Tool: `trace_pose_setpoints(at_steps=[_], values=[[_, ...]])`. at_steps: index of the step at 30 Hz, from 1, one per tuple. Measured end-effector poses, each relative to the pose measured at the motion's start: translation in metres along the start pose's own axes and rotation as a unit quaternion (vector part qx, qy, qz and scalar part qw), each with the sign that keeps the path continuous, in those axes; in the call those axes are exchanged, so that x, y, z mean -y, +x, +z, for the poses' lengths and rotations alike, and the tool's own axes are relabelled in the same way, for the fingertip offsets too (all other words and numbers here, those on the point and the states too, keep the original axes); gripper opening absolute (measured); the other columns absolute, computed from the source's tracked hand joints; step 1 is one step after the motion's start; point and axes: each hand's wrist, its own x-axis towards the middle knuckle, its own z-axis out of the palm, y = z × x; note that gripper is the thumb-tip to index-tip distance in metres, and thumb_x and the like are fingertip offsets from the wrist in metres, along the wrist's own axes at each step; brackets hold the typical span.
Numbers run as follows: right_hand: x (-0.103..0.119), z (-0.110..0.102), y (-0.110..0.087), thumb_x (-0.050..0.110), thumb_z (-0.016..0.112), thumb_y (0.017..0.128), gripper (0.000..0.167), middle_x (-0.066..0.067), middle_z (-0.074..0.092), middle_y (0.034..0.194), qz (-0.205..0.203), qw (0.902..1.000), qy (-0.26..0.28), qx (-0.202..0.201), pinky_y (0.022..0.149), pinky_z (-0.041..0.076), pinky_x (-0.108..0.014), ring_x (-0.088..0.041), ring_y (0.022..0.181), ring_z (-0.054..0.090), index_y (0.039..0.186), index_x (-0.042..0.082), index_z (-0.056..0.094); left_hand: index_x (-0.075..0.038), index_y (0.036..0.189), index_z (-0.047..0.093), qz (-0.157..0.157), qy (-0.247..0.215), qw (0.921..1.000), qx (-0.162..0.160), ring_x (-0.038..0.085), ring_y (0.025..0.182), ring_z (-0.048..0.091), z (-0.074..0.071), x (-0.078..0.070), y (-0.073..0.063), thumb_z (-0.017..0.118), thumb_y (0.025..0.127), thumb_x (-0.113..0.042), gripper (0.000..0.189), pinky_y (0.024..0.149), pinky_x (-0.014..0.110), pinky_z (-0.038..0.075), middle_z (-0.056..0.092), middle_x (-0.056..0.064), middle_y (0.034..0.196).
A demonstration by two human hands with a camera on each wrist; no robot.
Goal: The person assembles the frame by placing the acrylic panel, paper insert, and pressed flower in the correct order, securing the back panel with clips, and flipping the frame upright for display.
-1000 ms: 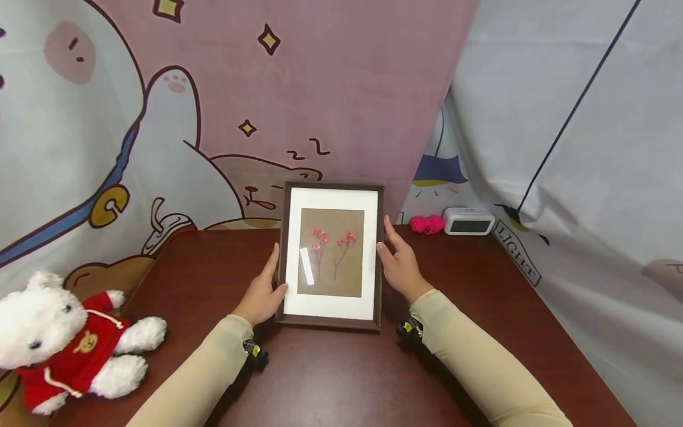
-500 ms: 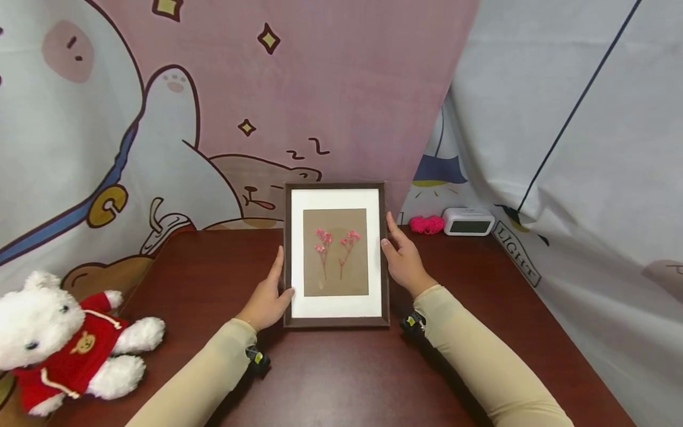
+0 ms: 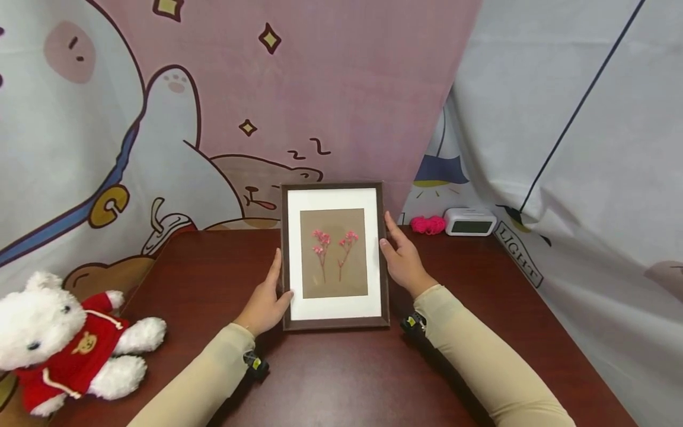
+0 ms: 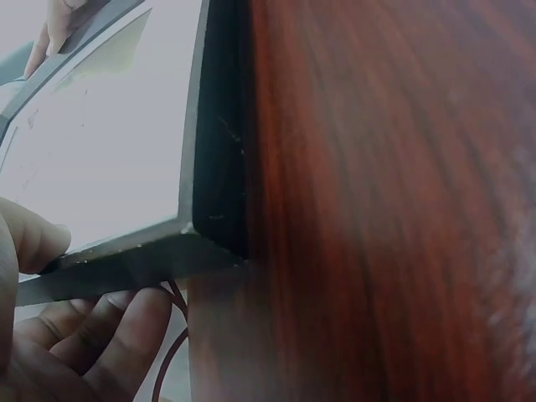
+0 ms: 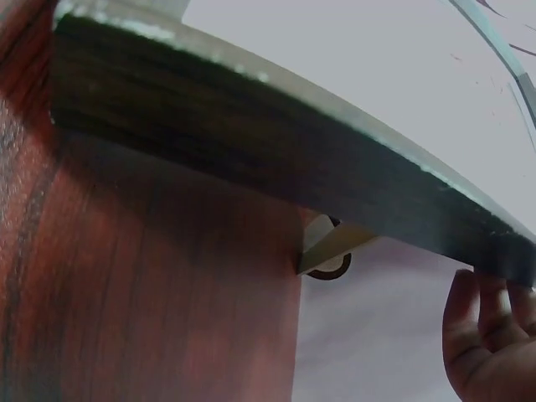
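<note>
A dark brown picture frame (image 3: pixel 333 321) leans back slightly near the far side of the table, its lower edge at the tabletop. Behind its glass, a wide white mat surrounds two pink pressed flower sprigs (image 3: pixel 322 240) on brown backing. My left hand (image 3: pixel 264 302) pinches the frame's left side, thumb on the front and fingers curled behind, as the left wrist view shows. On the opposite side my right hand (image 3: pixel 407 264) grips the edge, thumb at the front, its other fingertips (image 5: pixel 494 310) against the back. A tan strut (image 5: pixel 339 245) shows behind the frame.
On the reddish-brown table (image 3: pixel 341 385), a white digital clock (image 3: pixel 471 222) and a bright pink bundle (image 3: pixel 428 225) sit at the back right. A white plush bear (image 3: pixel 80 347) in a red hoodie lies at the left. A printed curtain (image 3: pixel 341 89) hangs behind.
The picture frame has turned slightly upright from a small tilt, its lower end shifting right. The glare on its glass is gone. Both hands keep their hold and have moved slightly with it.
</note>
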Motion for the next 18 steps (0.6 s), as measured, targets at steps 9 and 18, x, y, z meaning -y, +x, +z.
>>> trace_pose_setpoints(at_steps=[9, 18], values=[[0.0019, -0.0006, -0.0004, 0.008, 0.052, 0.108, 0.068, 0.007, 0.023, 0.174, -0.001, 1.0, -0.007, -0.007, 0.129, 0.018, -0.051, -0.019, 0.16, 0.022, 0.169, 0.021, 0.025, -0.035, 0.168, -0.014, 0.011, -0.005, 0.9999, -0.005, 0.041, 0.15, 0.042, -0.0028, -0.0016, 0.0043, 0.065, 0.102, -0.015, 0.105, 0.12, 0.06, 0.035, 0.02, 0.017, 0.174], [0.0041, -0.0024, -0.0006, 0.008, 0.052, 0.108, 0.069, 0.006, 0.023, 0.174, -0.003, 0.9999, -0.016, 0.0, 0.129, 0.019, -0.052, -0.02, 0.161, 0.021, 0.17, 0.021, 0.024, -0.038, 0.168, -0.013, 0.018, -0.013, 0.9997, -0.01, 0.038, 0.153, 0.036, -0.0048, -0.0009, 0.0072, 0.062, 0.103, -0.014, 0.102, 0.122, 0.057, 0.031, 0.017, 0.014, 0.175]])
